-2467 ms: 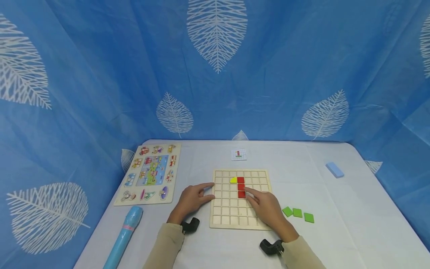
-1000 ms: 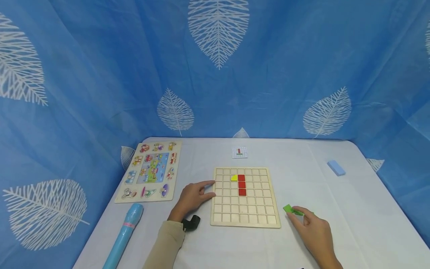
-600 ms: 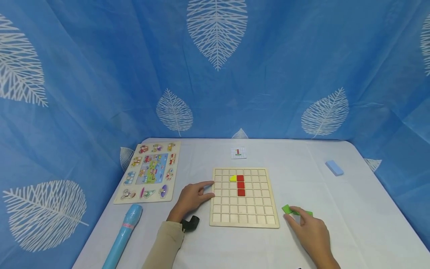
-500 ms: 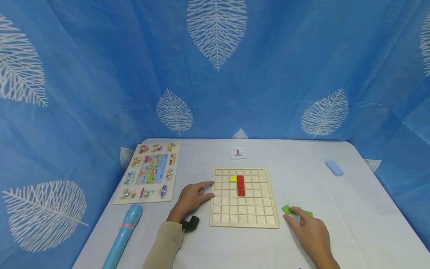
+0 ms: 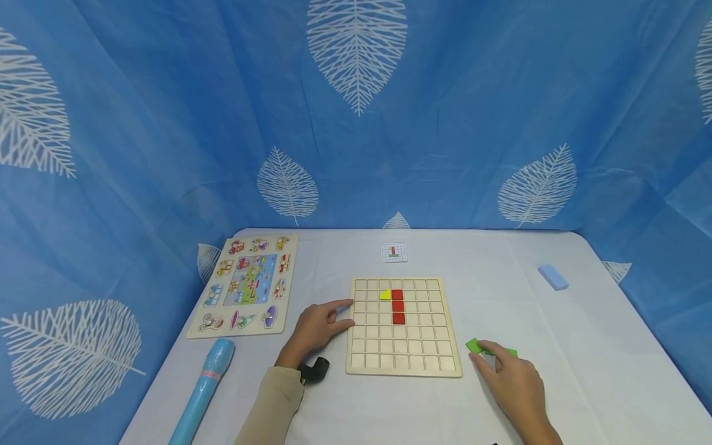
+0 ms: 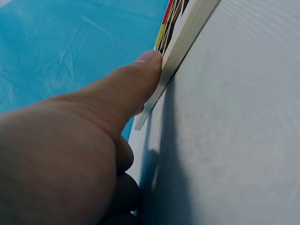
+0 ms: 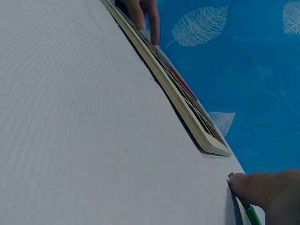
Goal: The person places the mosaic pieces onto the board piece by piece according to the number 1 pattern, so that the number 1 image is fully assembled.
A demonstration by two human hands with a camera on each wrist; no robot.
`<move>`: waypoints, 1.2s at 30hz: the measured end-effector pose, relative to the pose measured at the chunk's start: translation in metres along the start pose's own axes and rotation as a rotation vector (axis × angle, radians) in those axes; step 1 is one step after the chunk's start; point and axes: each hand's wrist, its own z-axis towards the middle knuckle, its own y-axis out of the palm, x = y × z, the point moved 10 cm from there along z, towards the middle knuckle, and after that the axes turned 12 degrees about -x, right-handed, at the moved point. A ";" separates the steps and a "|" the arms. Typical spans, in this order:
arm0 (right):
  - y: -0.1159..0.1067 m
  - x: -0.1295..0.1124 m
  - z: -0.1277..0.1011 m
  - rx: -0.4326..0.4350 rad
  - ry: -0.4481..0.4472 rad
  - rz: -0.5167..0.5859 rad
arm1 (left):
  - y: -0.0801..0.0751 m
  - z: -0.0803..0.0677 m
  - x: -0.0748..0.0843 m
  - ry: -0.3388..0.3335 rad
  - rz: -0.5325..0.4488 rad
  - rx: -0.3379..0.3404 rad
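Far left on the white table (image 5: 356,408): a light blue tube (image 5: 203,392) lying lengthwise near the front edge, and behind it a picture puzzle board (image 5: 245,285) with small coloured vehicle pieces. Next, the left hand (image 5: 318,327), beige sleeve behind it, fingers loosely extended and pressed against the left edge of the wooden grid board (image 5: 403,361), thumb tip flat against the rim in the left wrist view (image 6: 145,63); nothing gripped, only steadying. A small black object (image 5: 314,369) just by the left wrist. In the middle, the grid board flat on the table, carrying a yellow piece (image 5: 385,295) in the second row and, touching its right side, a column of three red tiles (image 5: 397,306). Behind the board, well apart, a small pattern card (image 5: 394,252). Right of the board's front corner, green tiles (image 5: 474,346) on the table, partly covered by the right hand (image 5: 514,386); fingertips curled down onto one tile's edge, a pinch seen in the right wrist view (image 7: 246,206), tile low at the tabletop. Far right, near the back, a pale blue block (image 5: 554,277) lying alone.
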 end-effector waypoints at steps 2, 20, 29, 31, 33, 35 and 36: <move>0.000 0.001 0.001 0.003 -0.002 0.003 | 0.000 0.000 0.000 0.006 -0.001 0.003; 0.002 0.004 0.004 -0.025 0.035 0.023 | -0.002 0.000 0.000 0.016 -0.014 0.007; 0.006 0.009 0.005 -0.056 0.069 0.101 | -0.001 0.001 -0.001 0.004 -0.018 -0.003; 0.006 0.009 0.006 -0.064 0.073 0.112 | -0.001 0.000 0.000 0.003 -0.020 -0.003; 0.005 0.008 0.007 -0.069 0.076 0.121 | -0.001 0.000 0.000 0.000 -0.022 -0.004; 0.004 0.007 0.007 -0.063 0.074 0.124 | -0.001 0.000 0.001 -0.001 -0.023 -0.004; 0.003 0.007 0.007 -0.058 0.074 0.126 | -0.001 0.000 0.002 0.000 -0.024 -0.005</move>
